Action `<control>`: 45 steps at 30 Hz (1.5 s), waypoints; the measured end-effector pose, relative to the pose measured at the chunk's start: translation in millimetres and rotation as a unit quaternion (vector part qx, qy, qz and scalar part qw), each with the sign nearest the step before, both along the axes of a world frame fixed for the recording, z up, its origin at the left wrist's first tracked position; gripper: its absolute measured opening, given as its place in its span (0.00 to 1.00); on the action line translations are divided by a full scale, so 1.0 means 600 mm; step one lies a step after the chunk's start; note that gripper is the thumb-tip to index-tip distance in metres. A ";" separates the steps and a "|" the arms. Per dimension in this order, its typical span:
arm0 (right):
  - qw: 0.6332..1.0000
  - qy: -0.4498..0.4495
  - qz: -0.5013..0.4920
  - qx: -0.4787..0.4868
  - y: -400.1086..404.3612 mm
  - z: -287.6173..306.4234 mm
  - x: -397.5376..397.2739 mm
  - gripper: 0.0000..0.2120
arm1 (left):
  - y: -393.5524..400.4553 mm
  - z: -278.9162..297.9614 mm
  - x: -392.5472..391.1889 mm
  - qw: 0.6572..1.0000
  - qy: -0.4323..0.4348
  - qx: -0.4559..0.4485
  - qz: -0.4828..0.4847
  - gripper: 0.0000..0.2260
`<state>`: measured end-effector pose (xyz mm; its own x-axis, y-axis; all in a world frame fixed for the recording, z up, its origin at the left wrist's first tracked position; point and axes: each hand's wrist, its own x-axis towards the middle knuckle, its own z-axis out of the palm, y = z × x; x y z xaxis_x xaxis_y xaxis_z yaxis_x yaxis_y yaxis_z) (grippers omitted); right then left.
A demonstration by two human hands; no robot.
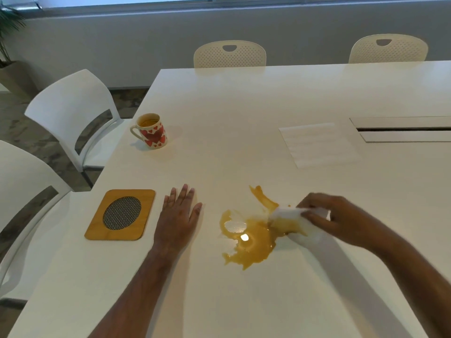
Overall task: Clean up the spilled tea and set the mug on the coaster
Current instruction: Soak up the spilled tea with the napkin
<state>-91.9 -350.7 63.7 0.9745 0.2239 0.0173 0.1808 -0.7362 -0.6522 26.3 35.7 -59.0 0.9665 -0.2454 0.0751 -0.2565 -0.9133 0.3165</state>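
A puddle of amber tea [251, 242] spreads over the white table [268, 98] in front of me. My right hand [336, 218] grips a crumpled white paper towel [290, 217] and holds it against the puddle's right edge, where the towel is stained yellow. My left hand [179, 213] lies flat on the table, fingers straight, between the puddle and a wooden coaster [120, 214] with a dark mesh oval. A white mug with red hearts [151, 130] stands upright farther back on the left, with tea inside.
A flat white napkin [317, 143] lies at the back right, beside a cable hatch [402, 129] in the table. Two white chairs [70, 113] stand along the left edge, two perforated chairs [229, 54] at the far side.
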 end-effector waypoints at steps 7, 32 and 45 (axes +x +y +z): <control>0.985 -0.143 -0.092 -0.035 0.028 0.017 0.066 0.05 | -0.002 0.000 -0.001 1.000 -0.002 -0.010 0.005 0.29; 0.975 0.000 0.183 -0.127 0.190 -0.078 0.025 0.12 | 0.000 0.001 -0.001 0.998 -0.007 -0.063 0.002 0.24; 0.962 -0.018 0.129 -0.242 0.199 -0.075 0.034 0.22 | 0.002 0.001 -0.001 0.998 -0.002 -0.061 0.002 0.28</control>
